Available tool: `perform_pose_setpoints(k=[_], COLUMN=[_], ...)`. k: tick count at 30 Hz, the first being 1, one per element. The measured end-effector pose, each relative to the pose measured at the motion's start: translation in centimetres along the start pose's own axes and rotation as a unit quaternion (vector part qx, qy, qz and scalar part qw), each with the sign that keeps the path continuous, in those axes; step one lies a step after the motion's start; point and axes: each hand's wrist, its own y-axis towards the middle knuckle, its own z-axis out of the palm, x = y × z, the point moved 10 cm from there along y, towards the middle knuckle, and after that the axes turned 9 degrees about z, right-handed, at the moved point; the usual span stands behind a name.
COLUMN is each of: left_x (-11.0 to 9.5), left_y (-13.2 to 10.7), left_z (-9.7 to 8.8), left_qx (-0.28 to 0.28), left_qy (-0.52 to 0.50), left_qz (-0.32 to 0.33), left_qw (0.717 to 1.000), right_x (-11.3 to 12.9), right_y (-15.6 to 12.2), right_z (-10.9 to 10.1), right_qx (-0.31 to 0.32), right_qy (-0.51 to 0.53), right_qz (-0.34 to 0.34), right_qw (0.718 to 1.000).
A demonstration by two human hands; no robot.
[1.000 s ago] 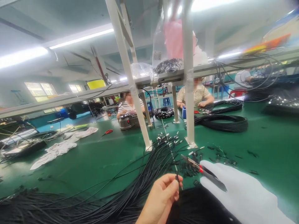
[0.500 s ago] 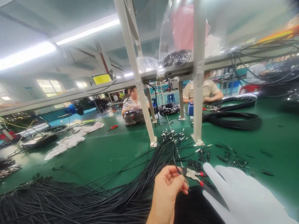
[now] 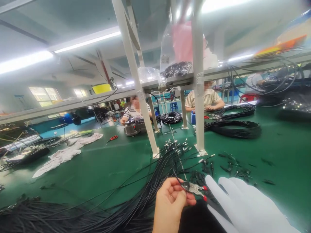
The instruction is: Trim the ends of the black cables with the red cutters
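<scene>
My bare left hand (image 3: 171, 204) is closed in a pinch on a thin black cable (image 3: 177, 176) that curves up from its fingertips. My right hand (image 3: 245, 207), in a white glove, grips small cutters (image 3: 195, 188) with red-and-black handles; their metal jaws meet the cable right beside my left thumb. A thick bundle of black cables (image 3: 136, 194) with metal-tipped ends (image 3: 176, 145) fans across the green table (image 3: 102, 165) in front of both hands. Short black offcuts (image 3: 230, 165) lie scattered to the right.
White frame posts (image 3: 199, 97) stand on the table just beyond my hands. Coiled black cable (image 3: 233, 127), a grey machine (image 3: 133, 126), red-handled scissors (image 3: 112, 138) and white cloths (image 3: 65, 152) lie farther off. Two seated people (image 3: 209, 97) work at the far side.
The cutters' jaws have come in from the right onto the cable at my left fingertips. My left hand has shifted slightly with the cable between frames.
</scene>
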Motion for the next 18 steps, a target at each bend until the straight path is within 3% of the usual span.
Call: perform_pose_setpoints(k=[4, 10, 18], left_x=[-0.13, -0.23, -0.54], left_y=[-0.41, -0.72, -0.73], left_z=[0.69, 0.26, 0.55], left_qx=[0.02, -0.006, 0.006], left_qy=[-0.03, -0.048, -0.026], left_qz=[-0.026, -0.042, -0.028], left_qw=[0.999, 0.998, 0.999], right_x=[0.16, -0.04, 0.25], right_y=[-0.27, -0.19, 0.28], right_z=[0.28, -0.36, -0.56], right_qx=[0.032, 0.02, 0.02], right_qy=[0.0, 0.009, 0.031], right_qz=[-0.021, -0.003, -0.01], right_qw=[0.999, 1.0, 0.999])
